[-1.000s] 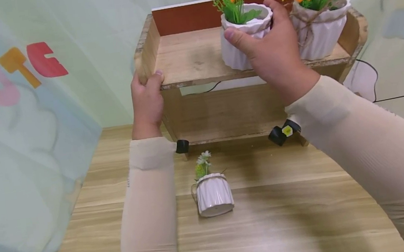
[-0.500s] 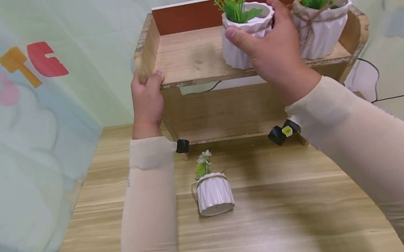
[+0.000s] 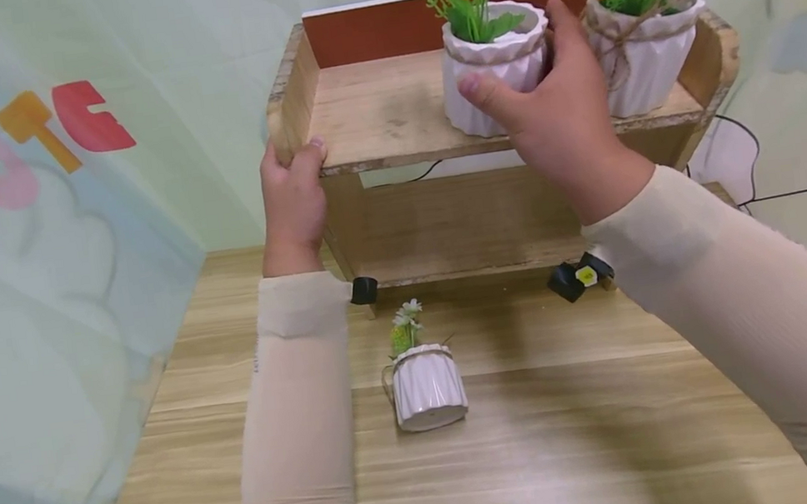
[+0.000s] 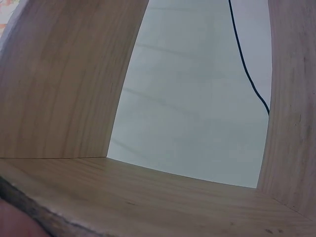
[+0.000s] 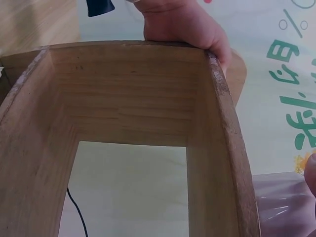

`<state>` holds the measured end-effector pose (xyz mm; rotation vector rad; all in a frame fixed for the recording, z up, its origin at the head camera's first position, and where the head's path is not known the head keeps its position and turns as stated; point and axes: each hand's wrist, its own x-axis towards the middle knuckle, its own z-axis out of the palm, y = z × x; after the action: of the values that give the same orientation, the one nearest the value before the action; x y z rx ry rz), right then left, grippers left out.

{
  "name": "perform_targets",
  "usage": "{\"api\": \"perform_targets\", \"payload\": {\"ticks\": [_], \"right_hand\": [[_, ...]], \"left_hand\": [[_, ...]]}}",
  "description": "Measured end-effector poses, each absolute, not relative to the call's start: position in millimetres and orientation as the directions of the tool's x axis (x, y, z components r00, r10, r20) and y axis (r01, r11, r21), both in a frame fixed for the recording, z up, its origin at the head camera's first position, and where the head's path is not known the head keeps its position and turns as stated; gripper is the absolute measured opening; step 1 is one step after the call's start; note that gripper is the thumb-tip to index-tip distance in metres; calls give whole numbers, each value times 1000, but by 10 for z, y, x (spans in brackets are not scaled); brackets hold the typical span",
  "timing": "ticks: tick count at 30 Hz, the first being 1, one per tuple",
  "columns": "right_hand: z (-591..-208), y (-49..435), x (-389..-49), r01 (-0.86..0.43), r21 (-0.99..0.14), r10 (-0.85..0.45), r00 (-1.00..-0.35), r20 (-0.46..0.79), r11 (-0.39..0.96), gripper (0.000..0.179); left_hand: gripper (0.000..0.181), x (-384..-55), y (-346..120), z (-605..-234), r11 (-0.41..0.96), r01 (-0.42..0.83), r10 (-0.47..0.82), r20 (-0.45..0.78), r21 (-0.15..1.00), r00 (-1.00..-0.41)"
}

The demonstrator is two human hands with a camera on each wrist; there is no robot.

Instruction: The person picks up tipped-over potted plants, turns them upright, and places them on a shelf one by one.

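Observation:
In the head view my left hand [image 3: 295, 202] grips the left end of the wooden shelf unit [image 3: 391, 152], its thumb on the upper board's front corner. My right hand [image 3: 556, 111] is around the right side of a white fluted flowerpot [image 3: 464, 102] with orange and yellow flowers, on the upper board. Its thumb lies before the pot and its fingers beside the rim, spread loosely. Close to its right stands a second such flowerpot [image 3: 648, 58] with a twine bow. The right wrist view shows part of a pot [image 5: 281, 207] and the left hand [image 5: 185, 24] on the shelf's end.
A third white flowerpot [image 3: 428, 388] with small white flowers lies tipped on the wooden table [image 3: 549, 453], before the shelf. A thin dark cable [image 4: 244, 61] runs behind the shelf's open back. Printed curtains [image 3: 43, 330] hang at the left and behind.
My right hand has eased off the pot's rim, shifting slightly right and down, and its thumb sits lower. The left hand keeps its grip on the shelf. The pots stay in place.

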<state>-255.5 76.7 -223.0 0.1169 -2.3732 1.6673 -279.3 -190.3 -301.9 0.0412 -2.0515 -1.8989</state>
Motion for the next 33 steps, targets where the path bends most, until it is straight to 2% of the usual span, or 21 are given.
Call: {"api": "perform_targets", "payload": {"ticks": [8,14,33], "right_hand": [[-2294,806,-2516,-234,-902,36,-964,264,363,109],[-2308,846,-2468,-253,-912,15,-962,272,322,110],[-2368,1086,-2079,-197,-944,-50,-980,190,263,96]], "left_hand": [[66,-2773,-1907,-3017,109,183,-252,205,977,-946],[66,-2772,-1902,-3026,107,187,-252,209,976,-945],[62,-2798,-1906,-3017,96,227,-253,245,969,-936]]}}
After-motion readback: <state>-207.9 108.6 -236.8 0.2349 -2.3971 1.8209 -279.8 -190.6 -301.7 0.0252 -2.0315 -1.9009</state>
